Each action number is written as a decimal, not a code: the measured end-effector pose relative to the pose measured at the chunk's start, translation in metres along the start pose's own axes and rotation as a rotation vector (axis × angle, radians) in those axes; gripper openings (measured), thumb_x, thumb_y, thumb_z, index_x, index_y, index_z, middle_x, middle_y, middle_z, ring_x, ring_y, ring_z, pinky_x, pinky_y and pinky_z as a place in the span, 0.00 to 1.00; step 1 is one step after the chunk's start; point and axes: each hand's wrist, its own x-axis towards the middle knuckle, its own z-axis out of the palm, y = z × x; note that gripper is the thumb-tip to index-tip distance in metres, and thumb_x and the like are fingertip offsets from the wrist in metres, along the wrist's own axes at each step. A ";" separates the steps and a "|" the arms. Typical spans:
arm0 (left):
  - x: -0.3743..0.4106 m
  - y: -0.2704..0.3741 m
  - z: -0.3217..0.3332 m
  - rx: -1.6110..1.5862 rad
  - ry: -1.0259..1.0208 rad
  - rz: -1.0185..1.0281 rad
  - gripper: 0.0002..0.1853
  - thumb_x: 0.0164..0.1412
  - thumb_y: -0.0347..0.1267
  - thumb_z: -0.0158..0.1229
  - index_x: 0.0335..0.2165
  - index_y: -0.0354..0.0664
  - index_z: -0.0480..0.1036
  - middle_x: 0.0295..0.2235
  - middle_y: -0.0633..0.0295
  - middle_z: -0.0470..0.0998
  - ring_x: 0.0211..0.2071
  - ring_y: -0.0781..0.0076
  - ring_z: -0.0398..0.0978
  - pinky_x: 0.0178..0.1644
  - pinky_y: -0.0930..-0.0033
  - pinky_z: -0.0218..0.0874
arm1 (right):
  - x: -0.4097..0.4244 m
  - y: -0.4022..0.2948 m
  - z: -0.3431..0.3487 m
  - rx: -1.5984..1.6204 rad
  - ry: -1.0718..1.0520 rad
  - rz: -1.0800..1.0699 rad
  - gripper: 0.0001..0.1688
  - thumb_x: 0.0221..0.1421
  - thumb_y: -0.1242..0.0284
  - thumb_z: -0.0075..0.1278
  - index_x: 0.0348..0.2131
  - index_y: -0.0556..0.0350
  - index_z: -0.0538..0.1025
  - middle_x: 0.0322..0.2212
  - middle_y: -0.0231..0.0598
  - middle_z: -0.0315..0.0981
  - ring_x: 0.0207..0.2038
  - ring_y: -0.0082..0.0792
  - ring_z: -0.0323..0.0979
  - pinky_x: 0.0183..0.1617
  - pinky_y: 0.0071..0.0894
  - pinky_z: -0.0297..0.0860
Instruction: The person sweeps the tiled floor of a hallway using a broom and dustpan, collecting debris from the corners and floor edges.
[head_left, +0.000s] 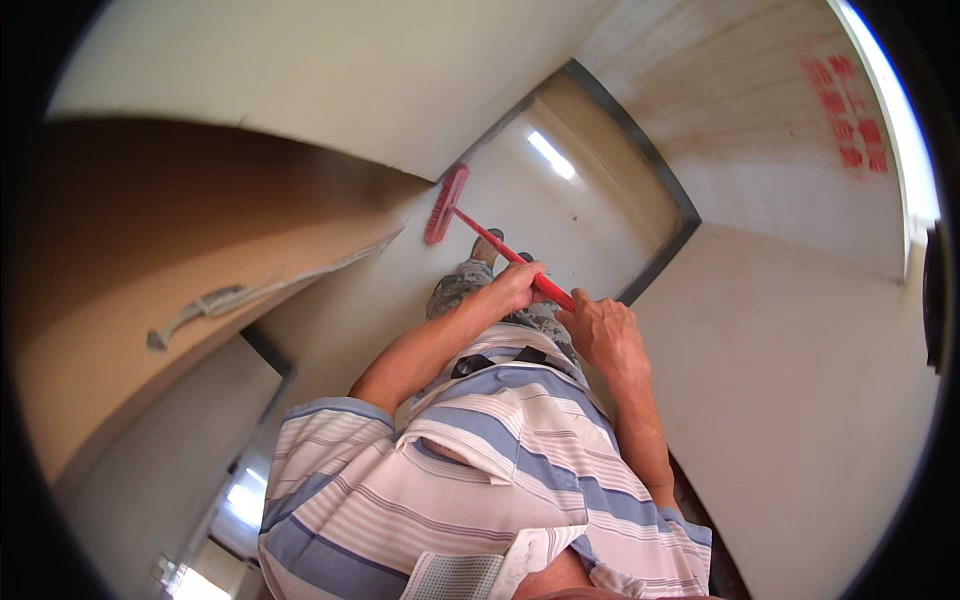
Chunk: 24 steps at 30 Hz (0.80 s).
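Note:
A red long-handled push broom (504, 248) slants across in front of me, from my hands up and left to the floor. Its wide red head (448, 205), with bristles along the left side, is low beside the corner where the wall meets the brown door. My left hand (520, 285) is closed around the upper part of the handle. Close to the handle's top end, my right hand (604, 330) grips it too. Just beyond my left hand my shoes (489, 241) show on the floor, partly behind the handle.
A brown door (330, 247) with a lever handle (210, 304) stands close on my left. Pale walls (780, 345) with dark skirting (660, 259) enclose the glossy floor (517, 180). Red writing (847, 112) marks the far wall. Another doorway (262, 420) lies at lower left.

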 end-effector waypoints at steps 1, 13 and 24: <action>0.003 0.003 -0.005 -0.040 -0.009 0.013 0.03 0.54 0.29 0.49 0.28 0.43 0.62 0.21 0.67 0.65 0.22 0.72 0.67 0.29 0.61 0.69 | 0.003 -0.008 -0.006 -0.010 0.014 -0.038 0.17 0.48 0.61 0.50 0.28 0.59 0.70 0.13 0.46 0.68 0.21 0.46 0.70 0.26 0.41 0.65; -0.009 -0.022 -0.012 -0.188 -0.102 0.292 0.10 0.57 0.38 0.49 0.30 0.43 0.66 0.19 0.69 0.67 0.21 0.71 0.69 0.31 0.61 0.70 | 0.009 -0.005 -0.009 -0.188 -0.087 -0.364 0.14 0.46 0.67 0.52 0.30 0.58 0.69 0.18 0.47 0.70 0.25 0.47 0.70 0.30 0.42 0.64; -0.068 -0.043 -0.103 -0.172 -0.038 0.409 0.13 0.53 0.36 0.53 0.30 0.35 0.66 0.22 0.64 0.65 0.21 0.73 0.67 0.32 0.58 0.70 | 0.011 -0.002 -0.018 -0.258 -0.237 -0.150 0.12 0.45 0.69 0.52 0.31 0.56 0.73 0.24 0.48 0.72 0.30 0.47 0.71 0.36 0.43 0.66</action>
